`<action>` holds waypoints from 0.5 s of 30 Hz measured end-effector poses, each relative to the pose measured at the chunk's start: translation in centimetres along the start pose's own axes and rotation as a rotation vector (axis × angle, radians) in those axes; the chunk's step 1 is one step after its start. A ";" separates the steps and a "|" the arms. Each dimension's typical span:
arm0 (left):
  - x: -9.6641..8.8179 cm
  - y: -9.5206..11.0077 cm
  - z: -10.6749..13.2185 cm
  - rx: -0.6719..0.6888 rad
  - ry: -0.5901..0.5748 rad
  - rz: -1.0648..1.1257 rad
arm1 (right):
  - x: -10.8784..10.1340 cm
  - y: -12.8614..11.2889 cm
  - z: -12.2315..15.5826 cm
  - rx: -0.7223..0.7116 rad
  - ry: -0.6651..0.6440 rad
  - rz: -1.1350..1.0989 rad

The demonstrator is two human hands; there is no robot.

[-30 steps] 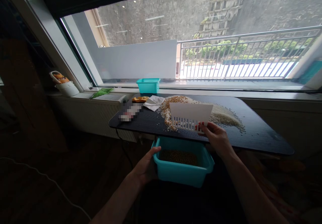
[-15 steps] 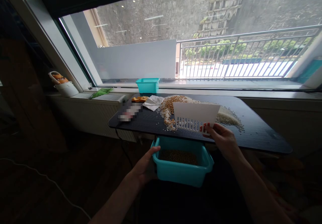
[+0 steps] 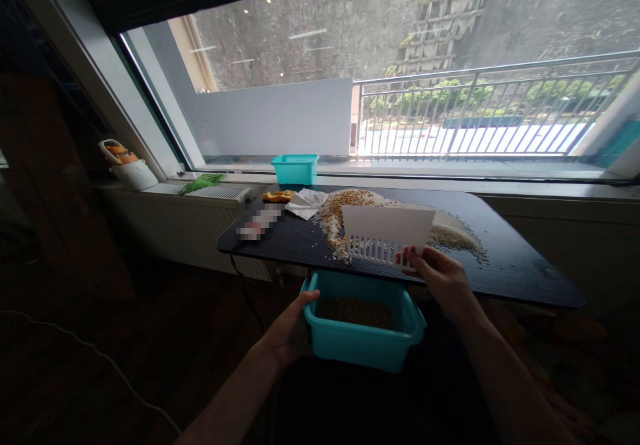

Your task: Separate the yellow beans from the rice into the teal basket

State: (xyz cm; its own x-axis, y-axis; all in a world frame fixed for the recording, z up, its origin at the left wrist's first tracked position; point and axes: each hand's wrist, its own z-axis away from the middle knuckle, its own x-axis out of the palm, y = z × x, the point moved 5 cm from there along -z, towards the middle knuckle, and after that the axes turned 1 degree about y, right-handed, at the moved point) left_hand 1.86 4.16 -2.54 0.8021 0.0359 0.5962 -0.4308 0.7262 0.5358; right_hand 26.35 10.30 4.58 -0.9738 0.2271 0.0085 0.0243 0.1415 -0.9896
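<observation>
The white slotted scraper (image 3: pixel 387 230) has edged slightly right, pinched in the right hand (image 3: pixel 443 281), while the left hand (image 3: pixel 290 328) grips the teal bin (image 3: pixel 360 350) holding brown beans (image 3: pixel 355 311).

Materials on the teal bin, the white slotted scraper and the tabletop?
The teal bin looks like moulded plastic: uniform colour, smooth rolled rim. The white slotted scraper, thin plastic too: even matte white, moulded slots. The tabletop: black, matte, fine lined texture; laminate or wood, unclear.

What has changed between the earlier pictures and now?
The right hand slid the white scraper slightly right and toward the near edge of the table, keeping its grip. The left hand still holds the teal bin below that edge; the grain stays spread.
</observation>
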 end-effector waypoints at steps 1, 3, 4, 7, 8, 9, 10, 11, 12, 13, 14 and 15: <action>0.0 0.0 0.1 0.002 0.004 -0.004 | 0.1 0.0 0.0 0.000 -0.004 -0.002; 0.1 0.1 0.2 0.006 0.011 -0.009 | 0.0 0.0 0.2 0.006 -0.010 -0.005; 0.1 0.1 0.2 0.005 0.012 -0.010 | 0.0 0.0 0.2 0.013 -0.010 -0.006; 0.0 0.1 0.2 0.000 0.003 -0.008 | -0.2 0.1 0.4 0.032 -0.009 -0.013; 0.0 0.1 0.1 -0.002 -0.001 -0.006 | -0.3 0.1 0.5 0.034 -0.008 -0.015; 0.0 0.1 0.1 -0.003 -0.005 -0.004 | -0.3 0.0 0.6 0.030 -0.007 -0.016; -0.1 0.0 0.1 -0.001 -0.008 -0.002 | -0.2 0.0 0.6 0.026 -0.010 -0.017; -0.1 0.0 0.1 0.002 -0.009 0.000 | -0.1 0.0 0.6 0.023 -0.014 -0.018; -0.1 0.0 0.0 0.006 -0.012 0.000 | -0.1 0.0 0.6 0.021 -0.020 -0.017; -0.1 0.0 0.0 0.008 -0.014 0.000 | 0.0 0.1 0.5 0.022 -0.027 -0.015; -0.1 0.0 0.0 0.008 -0.014 -0.003 | 0.0 0.2 0.4 0.024 -0.031 -0.010; -0.2 0.0 0.0 0.007 -0.013 -0.007 | -0.1 0.4 0.4 0.024 -0.032 -0.004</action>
State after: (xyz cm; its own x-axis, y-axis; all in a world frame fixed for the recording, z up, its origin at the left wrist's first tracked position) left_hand 1.70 4.14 -2.62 0.7996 0.0226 0.6001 -0.4285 0.7216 0.5438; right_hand 26.37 9.95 4.16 -0.9806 0.1958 0.0079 0.0158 0.1189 -0.9928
